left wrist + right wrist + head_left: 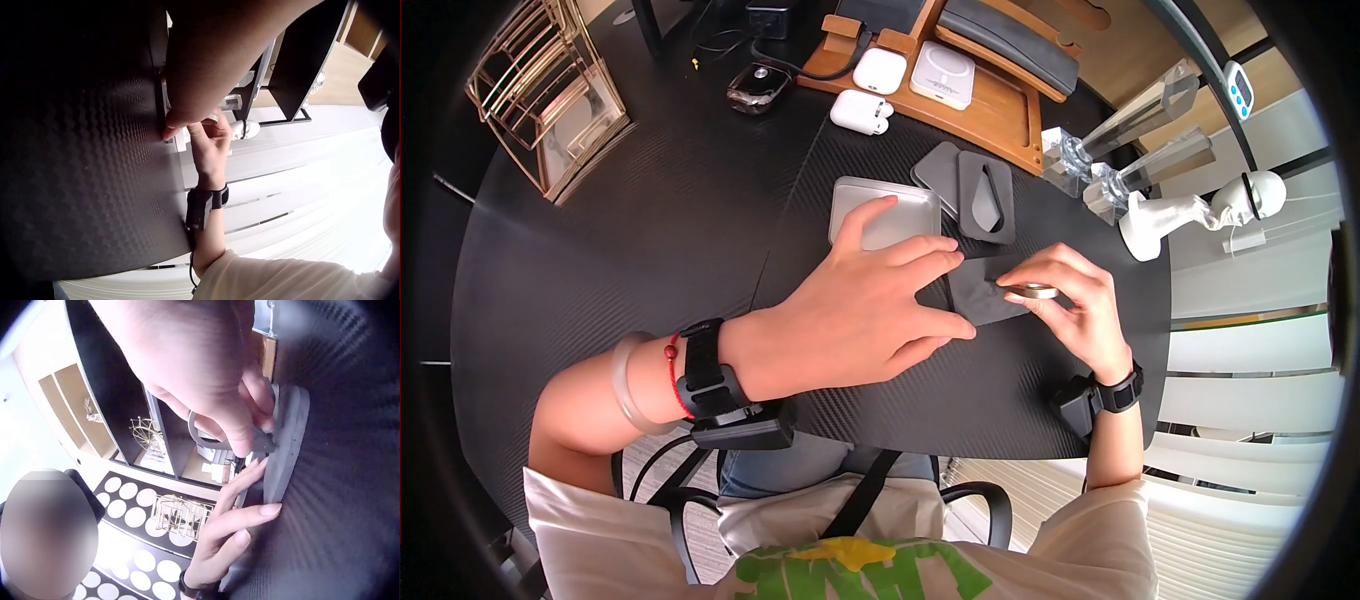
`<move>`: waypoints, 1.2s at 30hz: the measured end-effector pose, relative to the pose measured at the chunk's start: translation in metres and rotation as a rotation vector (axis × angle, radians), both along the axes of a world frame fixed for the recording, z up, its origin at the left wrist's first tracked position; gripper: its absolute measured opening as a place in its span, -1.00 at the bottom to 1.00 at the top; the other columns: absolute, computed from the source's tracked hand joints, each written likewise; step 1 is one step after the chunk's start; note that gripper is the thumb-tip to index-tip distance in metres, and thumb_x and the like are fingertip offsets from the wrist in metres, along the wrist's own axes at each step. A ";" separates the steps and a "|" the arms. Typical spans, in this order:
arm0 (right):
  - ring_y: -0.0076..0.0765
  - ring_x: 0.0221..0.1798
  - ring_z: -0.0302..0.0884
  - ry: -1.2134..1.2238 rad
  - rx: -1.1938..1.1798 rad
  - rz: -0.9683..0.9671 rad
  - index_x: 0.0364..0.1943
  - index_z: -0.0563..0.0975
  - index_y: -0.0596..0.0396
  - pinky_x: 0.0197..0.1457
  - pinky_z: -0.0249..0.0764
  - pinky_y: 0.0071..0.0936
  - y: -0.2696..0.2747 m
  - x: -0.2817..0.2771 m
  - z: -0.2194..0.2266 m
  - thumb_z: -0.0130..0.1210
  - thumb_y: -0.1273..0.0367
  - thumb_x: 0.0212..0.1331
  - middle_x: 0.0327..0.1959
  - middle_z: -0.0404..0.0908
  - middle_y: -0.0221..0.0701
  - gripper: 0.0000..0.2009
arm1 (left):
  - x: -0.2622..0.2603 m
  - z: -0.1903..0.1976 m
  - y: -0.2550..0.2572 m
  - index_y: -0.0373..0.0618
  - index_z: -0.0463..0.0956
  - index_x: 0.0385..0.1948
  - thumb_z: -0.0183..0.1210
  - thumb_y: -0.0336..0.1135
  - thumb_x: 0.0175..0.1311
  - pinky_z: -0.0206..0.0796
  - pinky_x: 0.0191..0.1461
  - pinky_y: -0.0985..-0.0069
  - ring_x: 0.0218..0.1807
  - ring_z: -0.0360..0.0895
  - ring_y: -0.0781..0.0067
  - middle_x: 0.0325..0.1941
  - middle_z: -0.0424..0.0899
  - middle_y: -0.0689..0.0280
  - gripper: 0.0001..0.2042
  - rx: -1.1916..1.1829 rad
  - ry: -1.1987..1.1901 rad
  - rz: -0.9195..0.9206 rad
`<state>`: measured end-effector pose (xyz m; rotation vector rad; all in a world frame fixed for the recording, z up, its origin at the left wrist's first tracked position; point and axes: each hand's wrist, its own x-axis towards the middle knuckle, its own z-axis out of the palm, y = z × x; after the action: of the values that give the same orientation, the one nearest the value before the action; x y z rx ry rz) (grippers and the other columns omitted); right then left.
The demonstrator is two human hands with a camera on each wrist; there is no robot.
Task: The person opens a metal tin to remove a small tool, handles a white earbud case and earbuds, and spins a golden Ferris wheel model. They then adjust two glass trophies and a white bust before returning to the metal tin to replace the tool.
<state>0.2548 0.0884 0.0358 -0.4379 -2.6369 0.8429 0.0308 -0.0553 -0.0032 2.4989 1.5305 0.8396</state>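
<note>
Left hand, fingers open, by shallow tin; right hand, fingers round looped piece at grey pad

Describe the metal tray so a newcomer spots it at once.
On the black table, find the left hand; the metal tray lies partly under its spread fingers. It is silvery with a raised rim, unlike the dark grey pieces to its right.

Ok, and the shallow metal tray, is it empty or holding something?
It looks empty: in the head view, the tray's visible floor is bare inside its raised rim. The left hand hides part, where I cannot tell.
</note>
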 end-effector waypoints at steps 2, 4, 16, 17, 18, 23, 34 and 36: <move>-0.36 -0.27 0.63 -0.048 0.030 0.006 -0.20 0.67 0.10 -0.23 0.54 -0.45 0.000 0.001 0.006 0.28 0.52 0.06 -0.31 0.61 -0.37 -0.80 | 0.000 0.001 0.000 0.45 0.70 -0.14 0.19 -0.15 0.27 -0.23 0.43 -0.15 0.33 0.36 0.40 0.17 0.54 0.30 -0.81 0.001 0.002 -0.003; -0.36 -0.28 0.62 -0.096 0.059 0.003 -0.20 0.67 0.10 -0.24 0.54 -0.44 0.001 0.003 0.010 0.27 0.51 0.06 -0.33 0.60 -0.38 -0.81 | 0.001 0.001 0.000 0.46 0.70 -0.14 0.21 -0.15 0.26 -0.23 0.44 -0.14 0.31 0.37 0.41 0.16 0.54 0.31 -0.81 0.007 0.019 0.008; -0.36 -0.35 0.57 -0.129 0.025 0.049 -0.22 0.68 0.08 -0.30 0.50 -0.42 0.002 0.008 0.016 0.29 0.47 0.07 -0.39 0.55 -0.39 -0.83 | 0.001 0.002 0.000 0.48 0.70 -0.15 0.21 -0.15 0.26 -0.23 0.44 -0.15 0.31 0.38 0.40 0.16 0.55 0.32 -0.81 0.002 0.012 0.005; -0.37 -0.36 0.56 -0.117 0.031 0.036 -0.22 0.68 0.08 -0.31 0.48 -0.43 0.000 0.008 0.015 0.29 0.46 0.08 -0.38 0.56 -0.39 -0.84 | 0.001 0.002 0.000 0.48 0.70 -0.15 0.21 -0.15 0.26 -0.23 0.44 -0.15 0.31 0.38 0.40 0.16 0.55 0.32 -0.81 0.003 0.012 0.005; -0.38 -0.37 0.55 -0.106 0.037 0.023 -0.22 0.68 0.08 -0.32 0.47 -0.43 -0.001 0.007 0.014 0.29 0.46 0.08 -0.38 0.56 -0.40 -0.84 | 0.000 0.002 0.001 0.48 0.71 -0.14 0.21 -0.14 0.26 -0.23 0.44 -0.15 0.31 0.37 0.40 0.16 0.54 0.32 -0.81 0.000 0.017 0.003; -0.39 -0.38 0.53 -0.045 0.067 -0.021 -0.21 0.68 0.06 -0.32 0.46 -0.43 -0.003 0.002 0.003 0.29 0.46 0.07 -0.38 0.56 -0.41 -0.83 | 0.001 0.001 0.001 0.48 0.71 -0.15 0.20 -0.14 0.27 -0.23 0.43 -0.15 0.32 0.37 0.40 0.17 0.53 0.32 -0.81 -0.008 0.023 0.003; -0.37 -0.42 0.53 -0.091 0.074 -0.018 -0.22 0.68 0.08 -0.35 0.47 -0.44 -0.004 0.003 0.012 0.31 0.46 0.06 -0.40 0.55 -0.40 -0.82 | 0.001 0.002 0.000 0.49 0.71 -0.16 0.23 -0.15 0.24 -0.28 0.45 -0.17 0.30 0.38 0.41 0.16 0.54 0.33 -0.81 0.003 0.015 0.012; -0.40 -0.44 0.52 -0.088 0.062 0.008 -0.25 0.69 0.08 -0.37 0.45 -0.45 -0.004 0.004 0.013 0.33 0.43 0.07 -0.44 0.54 -0.42 -0.84 | 0.001 0.000 0.000 0.49 0.71 -0.16 0.23 -0.15 0.24 -0.29 0.45 -0.17 0.30 0.38 0.41 0.16 0.54 0.34 -0.81 0.007 0.009 0.014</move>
<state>0.2585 0.0843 0.0484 -0.4577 -2.7388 0.7582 0.0322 -0.0550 -0.0030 2.5036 1.5518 0.8383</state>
